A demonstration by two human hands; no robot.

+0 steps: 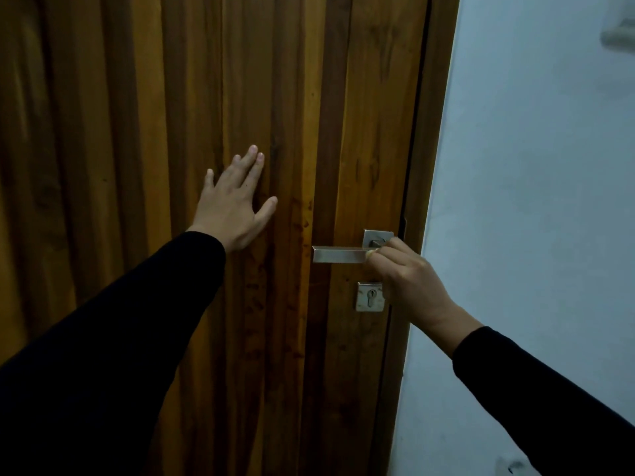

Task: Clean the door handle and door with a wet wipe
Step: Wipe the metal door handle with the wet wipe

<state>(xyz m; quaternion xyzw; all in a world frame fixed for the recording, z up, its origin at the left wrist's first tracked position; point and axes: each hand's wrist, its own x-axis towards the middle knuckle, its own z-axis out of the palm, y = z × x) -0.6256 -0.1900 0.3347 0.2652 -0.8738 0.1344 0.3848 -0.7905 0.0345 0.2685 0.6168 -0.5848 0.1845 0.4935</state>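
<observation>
A brown wooden door [281, 97] with vertical grain fills the left and middle of the view. Its silver lever door handle [338, 254] points left from a square plate, with a square keyhole plate [369, 297] below. My left hand [233, 204] presses flat on the door left of the handle, fingers spread. My right hand [409, 283] is at the handle's right end, fingers curled. It pinches a small pale wad, seemingly the wet wipe [372, 251], against the lever. Most of the wipe is hidden in the hand.
The door frame [426, 201] runs down the right of the door. Beyond it is a pale blue-white wall [532, 201]. Dark blotchy marks [299, 228] show on the wood left of the handle. Both arms wear black sleeves.
</observation>
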